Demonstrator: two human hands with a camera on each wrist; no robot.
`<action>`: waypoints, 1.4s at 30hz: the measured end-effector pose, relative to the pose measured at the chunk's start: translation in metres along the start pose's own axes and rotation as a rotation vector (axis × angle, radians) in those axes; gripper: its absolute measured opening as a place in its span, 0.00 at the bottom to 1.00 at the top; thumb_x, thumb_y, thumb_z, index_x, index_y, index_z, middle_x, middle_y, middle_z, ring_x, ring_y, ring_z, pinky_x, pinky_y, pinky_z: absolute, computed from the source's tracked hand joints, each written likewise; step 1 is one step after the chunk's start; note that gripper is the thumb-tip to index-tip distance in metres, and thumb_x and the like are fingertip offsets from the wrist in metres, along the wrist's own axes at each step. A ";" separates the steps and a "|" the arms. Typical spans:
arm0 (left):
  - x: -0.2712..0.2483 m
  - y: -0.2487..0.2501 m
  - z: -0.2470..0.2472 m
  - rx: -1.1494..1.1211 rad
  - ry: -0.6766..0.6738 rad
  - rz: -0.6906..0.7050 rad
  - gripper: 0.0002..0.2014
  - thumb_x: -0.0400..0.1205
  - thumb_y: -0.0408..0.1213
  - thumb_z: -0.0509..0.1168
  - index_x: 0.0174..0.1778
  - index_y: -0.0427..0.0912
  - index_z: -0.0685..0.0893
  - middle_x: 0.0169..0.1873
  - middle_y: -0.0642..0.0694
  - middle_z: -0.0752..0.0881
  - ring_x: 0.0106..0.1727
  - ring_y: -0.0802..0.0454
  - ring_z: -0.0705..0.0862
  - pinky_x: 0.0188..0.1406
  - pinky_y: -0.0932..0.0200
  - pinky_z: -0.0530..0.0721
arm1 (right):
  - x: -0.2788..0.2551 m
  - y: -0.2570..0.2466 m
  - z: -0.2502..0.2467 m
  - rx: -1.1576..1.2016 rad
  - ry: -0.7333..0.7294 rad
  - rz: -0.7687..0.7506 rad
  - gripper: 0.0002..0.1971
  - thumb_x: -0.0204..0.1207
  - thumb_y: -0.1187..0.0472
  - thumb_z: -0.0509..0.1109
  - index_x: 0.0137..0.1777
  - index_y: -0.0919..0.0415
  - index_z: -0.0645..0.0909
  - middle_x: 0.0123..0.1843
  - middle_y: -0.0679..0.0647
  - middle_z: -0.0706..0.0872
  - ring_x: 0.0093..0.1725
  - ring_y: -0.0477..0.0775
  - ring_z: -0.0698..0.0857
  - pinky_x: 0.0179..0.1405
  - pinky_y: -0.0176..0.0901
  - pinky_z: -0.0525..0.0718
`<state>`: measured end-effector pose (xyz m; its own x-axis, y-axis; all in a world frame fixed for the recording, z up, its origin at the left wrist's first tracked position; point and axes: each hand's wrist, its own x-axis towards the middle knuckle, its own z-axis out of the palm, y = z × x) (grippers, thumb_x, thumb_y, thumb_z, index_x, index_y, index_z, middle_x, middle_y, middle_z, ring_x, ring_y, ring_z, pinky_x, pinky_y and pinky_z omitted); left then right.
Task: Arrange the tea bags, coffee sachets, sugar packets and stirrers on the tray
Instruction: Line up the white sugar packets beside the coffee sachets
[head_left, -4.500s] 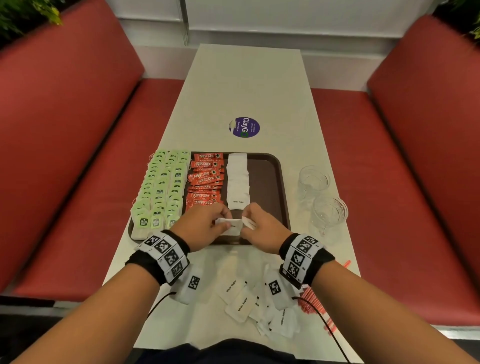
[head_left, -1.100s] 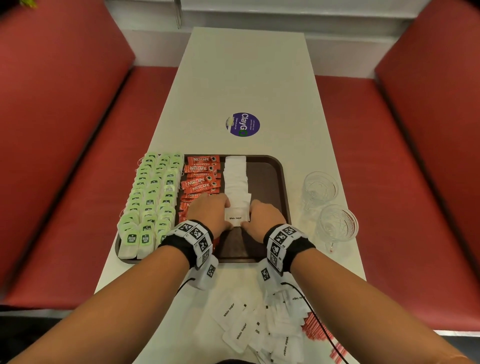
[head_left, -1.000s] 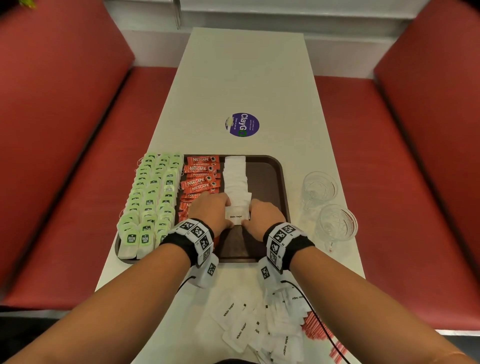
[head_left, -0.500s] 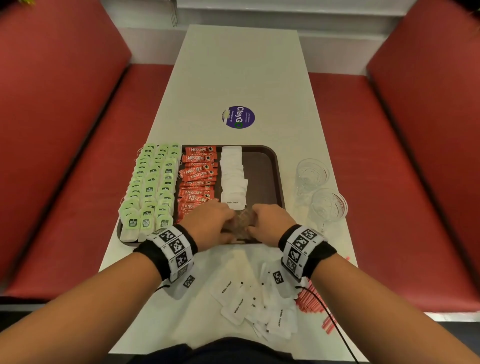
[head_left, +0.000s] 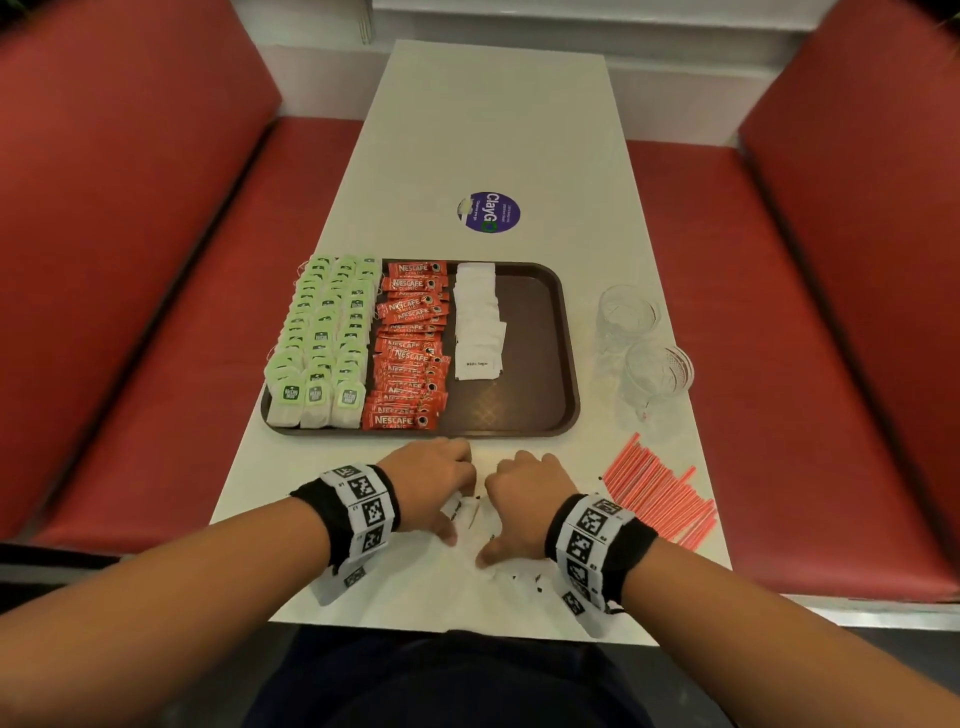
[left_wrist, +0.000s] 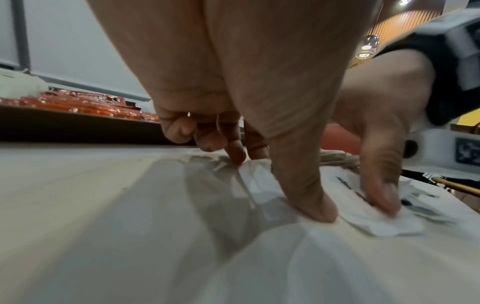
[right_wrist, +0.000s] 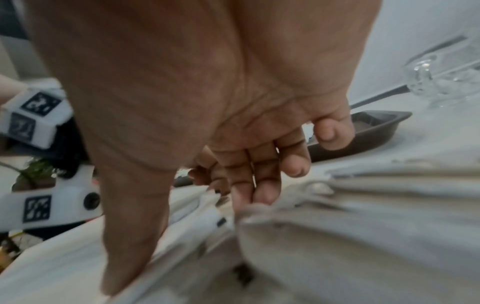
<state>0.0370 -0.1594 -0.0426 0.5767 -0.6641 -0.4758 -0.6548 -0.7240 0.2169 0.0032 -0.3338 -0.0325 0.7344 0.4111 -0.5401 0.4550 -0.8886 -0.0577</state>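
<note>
Both hands on loose sugar packets (head_left: 460, 512), near tray (head_left: 563, 364).
L hand (head_left: 434, 486) & R hand (head_left: 524, 499): fingertips and thumbs pressing packets; actual pinch can't tell.

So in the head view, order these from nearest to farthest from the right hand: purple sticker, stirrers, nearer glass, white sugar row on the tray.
From the right hand:
1. Stirrers, just right.
2. Nearer glass, ahead, right.
3. White sugar row, ahead on tray; close call with the glass.
4. Purple sticker, beyond the tray.
</note>
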 end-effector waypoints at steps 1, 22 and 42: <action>-0.001 0.000 -0.001 0.015 -0.006 -0.010 0.29 0.70 0.61 0.77 0.62 0.50 0.81 0.59 0.50 0.77 0.59 0.49 0.77 0.54 0.53 0.77 | 0.001 -0.002 -0.001 -0.013 -0.010 0.000 0.34 0.65 0.26 0.73 0.58 0.55 0.82 0.54 0.54 0.83 0.58 0.58 0.77 0.60 0.58 0.74; -0.014 -0.049 -0.043 -0.312 0.250 -0.210 0.07 0.80 0.44 0.72 0.53 0.51 0.88 0.47 0.56 0.86 0.47 0.56 0.83 0.50 0.59 0.81 | 0.025 0.026 -0.027 0.402 0.057 -0.028 0.15 0.80 0.49 0.73 0.61 0.55 0.82 0.54 0.53 0.85 0.51 0.56 0.82 0.46 0.44 0.77; 0.088 -0.062 -0.079 -0.481 0.400 -0.440 0.05 0.76 0.42 0.77 0.43 0.52 0.88 0.43 0.54 0.87 0.46 0.54 0.85 0.44 0.59 0.82 | 0.049 0.073 -0.045 0.747 0.299 0.200 0.16 0.85 0.69 0.59 0.69 0.52 0.70 0.53 0.58 0.87 0.50 0.59 0.86 0.51 0.56 0.87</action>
<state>0.1665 -0.1879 -0.0307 0.9279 -0.2468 -0.2794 -0.0920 -0.8779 0.4700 0.0946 -0.3694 -0.0255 0.9168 0.1744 -0.3592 -0.0749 -0.8085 -0.5837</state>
